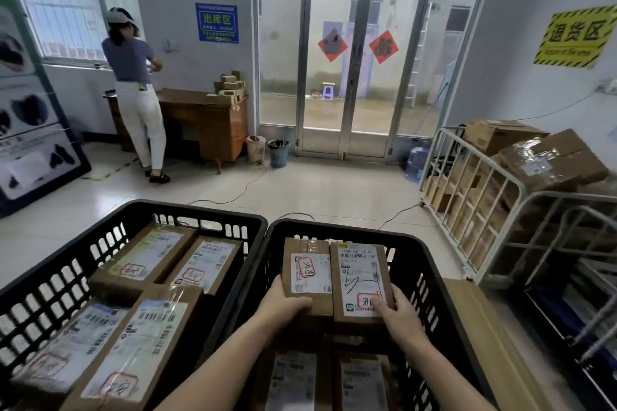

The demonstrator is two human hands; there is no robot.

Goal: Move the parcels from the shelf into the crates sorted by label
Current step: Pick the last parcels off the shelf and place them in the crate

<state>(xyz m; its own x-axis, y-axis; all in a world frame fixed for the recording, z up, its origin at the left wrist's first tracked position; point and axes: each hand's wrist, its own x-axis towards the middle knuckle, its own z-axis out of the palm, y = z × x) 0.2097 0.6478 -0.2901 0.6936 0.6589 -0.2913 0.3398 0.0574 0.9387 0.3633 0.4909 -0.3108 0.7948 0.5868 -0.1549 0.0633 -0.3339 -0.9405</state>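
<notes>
Parcels, two of them, sit side by side and touching in the right crate (425,280), each held at its near end by one hand. Both are long brown cardboard boxes with white shipping labels facing up, and each label bears a red-boxed handwritten mark.

The left hand (285,305) grips the left parcel (305,264), fingers curled over its near edge. The right hand (402,315) grips the right parcel (359,264) at its near right corner, one digit pressed on the label. Both parcels rest on or just above the lower parcels (293,380), which already lie in that crate; whether they touch cannot be told.

Just beside it, the left crate (200,210), also black and slotted, holds four parcels (147,253) with their own red marks.

This looks like the placing step: a pair being set down on an upper layer. Next, both hands likely need to let go cleanly without nudging the pair askew, then return for more. The shelf is out of view.

Farther right stands a white cage cart (467,197) stacked with boxes. Across the tiled floor, a person (133,77) stands with back turned at a wooden desk (207,117), beside glass doors (347,60).
</notes>
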